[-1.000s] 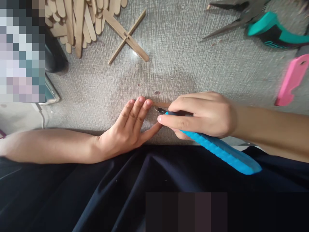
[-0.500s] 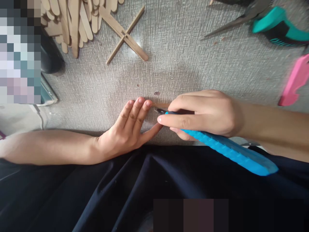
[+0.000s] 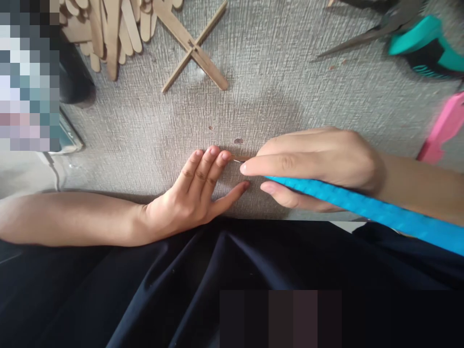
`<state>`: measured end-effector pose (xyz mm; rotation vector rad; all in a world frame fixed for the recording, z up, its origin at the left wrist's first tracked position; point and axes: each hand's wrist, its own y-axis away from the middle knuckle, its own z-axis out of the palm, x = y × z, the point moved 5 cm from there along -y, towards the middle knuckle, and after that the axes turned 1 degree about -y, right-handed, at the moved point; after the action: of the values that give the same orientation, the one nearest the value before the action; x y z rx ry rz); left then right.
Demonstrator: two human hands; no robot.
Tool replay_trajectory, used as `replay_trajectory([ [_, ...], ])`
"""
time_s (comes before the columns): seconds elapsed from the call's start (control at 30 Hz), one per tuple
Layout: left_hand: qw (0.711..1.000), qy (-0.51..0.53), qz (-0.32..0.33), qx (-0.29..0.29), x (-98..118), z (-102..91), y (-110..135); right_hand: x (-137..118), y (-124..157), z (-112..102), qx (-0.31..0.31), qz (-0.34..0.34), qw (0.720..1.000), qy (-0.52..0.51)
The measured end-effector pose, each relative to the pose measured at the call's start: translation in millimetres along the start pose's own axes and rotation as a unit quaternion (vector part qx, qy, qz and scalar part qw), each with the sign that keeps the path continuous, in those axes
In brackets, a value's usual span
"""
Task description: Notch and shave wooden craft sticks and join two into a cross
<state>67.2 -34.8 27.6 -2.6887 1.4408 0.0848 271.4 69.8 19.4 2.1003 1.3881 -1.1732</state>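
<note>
My left hand (image 3: 194, 191) lies flat on the table, its fingers stretched out and the thumb spread to the side. Its fingertips press on the end of a thin wooden stick (image 3: 246, 157), most of which is hidden under both hands. Wrapped in my right hand (image 3: 319, 157) is a blue box cutter (image 3: 377, 203), the index finger laid along its front. The small blade rests at the stick, close to my left fingertips. Beyond the hands, two wooden sticks joined in a cross (image 3: 211, 70) lie on the table.
A pile of craft sticks (image 3: 114, 38) lies at the back left, near a dark rounded object (image 3: 76, 72) and a phone-like device (image 3: 72, 133) with a cable. Teal-handled pliers (image 3: 416, 43) and a pink object (image 3: 442, 128) are on the right. Small scraps dot the grey textured table (image 3: 145, 130).
My right hand has shifted slightly right and turned, so the cutter lies flatter and its rear end now runs out of view at the right. My left hand stays in place.
</note>
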Motion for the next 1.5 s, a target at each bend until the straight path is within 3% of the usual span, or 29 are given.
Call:
replay_trajectory([
  [0.23, 0.999, 0.019, -0.008, -0.025, 0, -3.2, -1, -3, -5, -2, -0.03, -0.034, 0.998, -0.041],
  [0.43, 0.998, -0.039, 0.033, -0.042, -1, -8.3, -7, -4, 1, 2, -0.04, -0.064, 0.997, 0.01],
  [0.53, 0.998, -0.013, 0.026, -0.048, -2, -8.0, -7, -2, 3, 3, -0.035, -0.073, 0.997, 0.007],
  [1.03, 0.999, -0.026, 0.034, -0.025, -2, -8.9, -13, 2, 7, 5, -0.019, -0.075, 0.997, 0.011],
  [1.5, 0.999, 0.001, 0.027, -0.023, -3, -9.3, -13, 9, 13, 2, -0.057, -0.072, 0.996, -0.008],
])
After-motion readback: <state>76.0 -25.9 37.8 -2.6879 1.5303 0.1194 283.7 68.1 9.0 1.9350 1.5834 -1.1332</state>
